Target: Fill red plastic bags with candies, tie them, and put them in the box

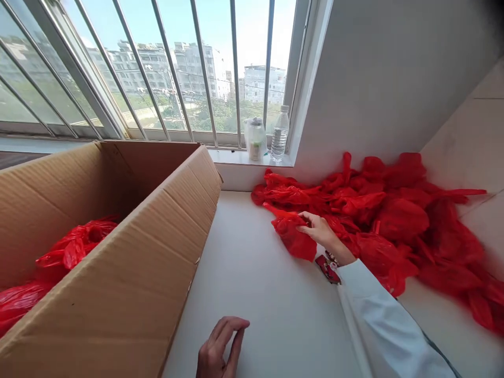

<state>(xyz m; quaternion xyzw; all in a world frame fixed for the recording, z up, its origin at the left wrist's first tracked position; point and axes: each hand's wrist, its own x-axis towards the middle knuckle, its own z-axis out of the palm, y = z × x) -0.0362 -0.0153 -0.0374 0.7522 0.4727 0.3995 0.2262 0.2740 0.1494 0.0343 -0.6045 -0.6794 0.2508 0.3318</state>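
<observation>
My right hand is closed on the upper part of a small filled red plastic bag, thumb and fingers gripping the thin film. The bag bulges below and sits at the front left of a heap of similar red plastic bags. What is inside them cannot be made out. At the bottom of the view, my left hand hovers over the white surface with nothing in it, fingers loosely bent and thumb beneath them. A beaded bracelet and a dark red patterned piece show at my right wrist.
A large open cardboard box stands on the left, with red plastic bags inside. Its near wall rises close beside my left hand. A clear plastic bottle and a translucent cup stand on the sill of the barred window.
</observation>
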